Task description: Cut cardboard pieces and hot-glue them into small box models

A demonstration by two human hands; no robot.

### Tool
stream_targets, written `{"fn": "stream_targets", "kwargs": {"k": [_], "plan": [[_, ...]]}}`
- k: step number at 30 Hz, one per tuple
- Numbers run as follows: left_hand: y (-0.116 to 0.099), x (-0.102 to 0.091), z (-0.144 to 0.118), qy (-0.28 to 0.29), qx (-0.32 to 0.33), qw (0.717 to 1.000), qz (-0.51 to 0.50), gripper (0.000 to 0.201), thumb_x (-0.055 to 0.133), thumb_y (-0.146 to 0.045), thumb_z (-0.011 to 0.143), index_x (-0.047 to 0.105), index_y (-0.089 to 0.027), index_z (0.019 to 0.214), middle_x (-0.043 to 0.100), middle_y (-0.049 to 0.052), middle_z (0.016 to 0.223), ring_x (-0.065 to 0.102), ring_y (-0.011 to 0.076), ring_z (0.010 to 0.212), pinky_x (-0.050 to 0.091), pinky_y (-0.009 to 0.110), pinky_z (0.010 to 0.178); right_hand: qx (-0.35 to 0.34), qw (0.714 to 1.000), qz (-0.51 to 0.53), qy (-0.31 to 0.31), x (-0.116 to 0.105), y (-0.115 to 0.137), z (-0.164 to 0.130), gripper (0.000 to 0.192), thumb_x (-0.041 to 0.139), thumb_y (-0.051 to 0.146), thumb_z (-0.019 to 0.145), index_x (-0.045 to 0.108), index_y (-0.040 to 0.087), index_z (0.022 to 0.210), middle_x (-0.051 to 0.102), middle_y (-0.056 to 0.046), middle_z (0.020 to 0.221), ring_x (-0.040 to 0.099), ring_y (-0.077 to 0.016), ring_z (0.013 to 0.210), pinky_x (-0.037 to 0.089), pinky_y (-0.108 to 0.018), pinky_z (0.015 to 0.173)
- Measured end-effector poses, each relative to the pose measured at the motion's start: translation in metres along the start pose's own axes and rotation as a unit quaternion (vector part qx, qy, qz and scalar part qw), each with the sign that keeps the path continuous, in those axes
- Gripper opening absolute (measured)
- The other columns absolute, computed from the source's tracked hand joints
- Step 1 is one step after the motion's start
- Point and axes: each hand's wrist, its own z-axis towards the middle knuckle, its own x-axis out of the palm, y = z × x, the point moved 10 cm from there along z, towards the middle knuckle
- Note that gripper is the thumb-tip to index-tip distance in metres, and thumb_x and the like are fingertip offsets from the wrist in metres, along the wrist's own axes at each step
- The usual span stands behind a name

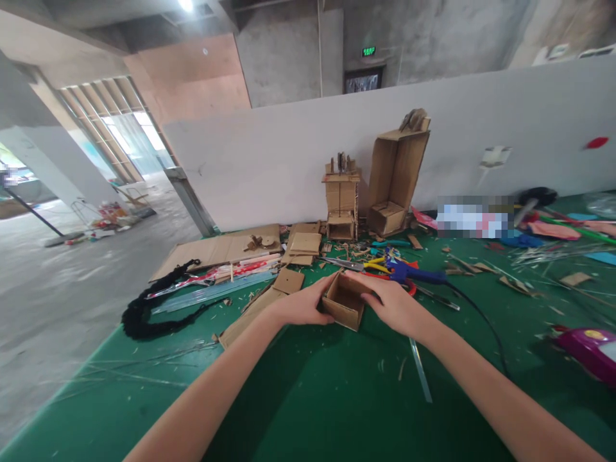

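Both hands grip a small open-topped cardboard box (344, 301) that rests on the green desk (308, 398). The left hand (302, 305) curls closed around its left wall, while the right hand (392, 303) clasps its right wall. Just beyond the right hand lie a blue glue gun (418, 274) and scissors (359, 264).

A patch on the table behind the scissors is blurred out (474, 217). The pink object (590, 350) is cut off by the right edge. The small cardboard box's (344, 301) sides are partly hidden by both hands.
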Motion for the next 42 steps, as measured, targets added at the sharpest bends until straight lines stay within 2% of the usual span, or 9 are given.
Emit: {"fn": "stream_targets", "kwargs": {"k": [3, 10, 16, 21, 26, 31, 35, 39, 42], "plan": [[-0.005, -0.003, 0.0, 0.005, 0.02, 1.0, -0.022, 0.091, 0.073, -0.031, 0.065, 0.027, -0.019, 0.142, 0.039, 0.012, 0.142, 0.042, 0.0297, 0.126, 0.034, 0.041, 0.104, 0.001, 1.0, 0.001, 0.007, 0.001, 0.001, 0.0, 0.057, 0.043, 0.009, 0.084, 0.04, 0.031, 0.137, 0.053, 0.001, 0.134, 0.049, -0.0198, 0.122, 0.038, -0.043, 0.104], [-0.014, 0.003, -0.003, 0.005, 0.049, 0.976, -0.214, 0.078, 0.077, -0.024, 0.062, 0.043, -0.022, 0.133, 0.051, 0.011, 0.133, 0.048, 0.0284, 0.121, 0.04, 0.042, 0.099, -0.009, 0.999, 0.03, 0.006, 0.003, 0.003, 0.0, 0.053, 0.041, 0.01, 0.084, 0.045, 0.026, 0.135, 0.052, -0.003, 0.135, 0.045, -0.0204, 0.126, 0.035, -0.044, 0.106], [-0.012, 0.003, -0.005, 0.002, 0.031, 0.957, -0.287, 0.077, 0.078, -0.022, 0.062, 0.046, -0.02, 0.132, 0.052, 0.012, 0.131, 0.049, 0.0297, 0.119, 0.041, 0.042, 0.096, 0.051, 0.997, 0.045, -0.041, -0.002, -0.014, -0.002, 0.06, 0.044, 0.015, 0.085, 0.03, 0.028, 0.141, 0.048, -0.005, 0.137, 0.047, -0.0226, 0.124, 0.039, -0.045, 0.103], [-0.005, 0.007, -0.005, 0.0, 0.009, 0.942, -0.335, 0.078, 0.077, -0.022, 0.063, 0.043, -0.017, 0.133, 0.055, 0.014, 0.127, 0.05, 0.0288, 0.117, 0.043, 0.041, 0.094, 0.07, 0.995, 0.046, -0.046, -0.001, -0.021, -0.003, 0.058, 0.046, 0.018, 0.084, 0.031, 0.028, 0.139, 0.056, -0.006, 0.129, 0.056, -0.0234, 0.114, 0.045, -0.044, 0.096], [-0.008, 0.006, -0.004, 0.006, 0.038, 0.955, -0.294, 0.08, 0.076, -0.02, 0.064, 0.039, -0.021, 0.135, 0.047, 0.013, 0.136, 0.046, 0.0283, 0.122, 0.041, 0.041, 0.098, 0.062, 0.998, 0.014, -0.028, -0.002, -0.011, -0.003, 0.046, 0.045, 0.018, 0.085, 0.041, 0.025, 0.13, 0.062, -0.008, 0.118, 0.061, -0.0236, 0.104, 0.048, -0.042, 0.088], [-0.005, 0.004, -0.003, 0.012, 0.031, 0.987, -0.158, 0.084, 0.076, -0.025, 0.064, 0.034, -0.022, 0.137, 0.042, 0.012, 0.14, 0.042, 0.0292, 0.126, 0.037, 0.044, 0.102, 0.061, 0.998, 0.0, 0.005, 0.003, -0.002, -0.004, 0.037, 0.047, 0.016, 0.084, 0.048, 0.025, 0.12, 0.066, -0.007, 0.107, 0.062, -0.0231, 0.099, 0.048, -0.04, 0.085], [-0.006, -0.002, -0.005, 0.009, 0.021, 0.999, -0.049, 0.089, 0.074, -0.034, 0.064, 0.03, -0.021, 0.14, 0.041, 0.012, 0.141, 0.041, 0.0312, 0.127, 0.032, 0.046, 0.105, 0.062, 0.998, -0.008, 0.002, 0.002, -0.002, -0.005, 0.038, 0.046, 0.015, 0.084, 0.048, 0.025, 0.12, 0.065, -0.007, 0.108, 0.062, -0.0237, 0.099, 0.047, -0.04, 0.085], [-0.006, -0.014, -0.012, 0.015, -0.024, 1.0, 0.006, 0.098, 0.076, -0.04, 0.062, 0.024, -0.025, 0.143, 0.027, 0.01, 0.149, 0.028, 0.0336, 0.134, 0.028, 0.045, 0.108, 0.086, 0.995, -0.017, -0.054, -0.01, -0.013, -0.004, 0.037, 0.048, 0.018, 0.082, 0.048, 0.026, 0.118, 0.066, -0.007, 0.102, 0.064, -0.0238, 0.086, 0.05, -0.04, 0.077], [-0.022, -0.034, -0.014, -0.066, -0.009, 0.997, -0.028, 0.079, 0.066, -0.042, 0.074, 0.027, -0.027, 0.141, 0.028, 0.009, 0.149, 0.031, 0.0286, 0.134, 0.032, 0.042, 0.106, 0.104, 0.983, 0.1, -0.113, -0.019, -0.018, -0.005, 0.034, 0.053, 0.024, 0.08, 0.049, 0.023, 0.113, 0.064, -0.008, 0.103, 0.064, -0.023, 0.087, 0.053, -0.038, 0.074]]}}
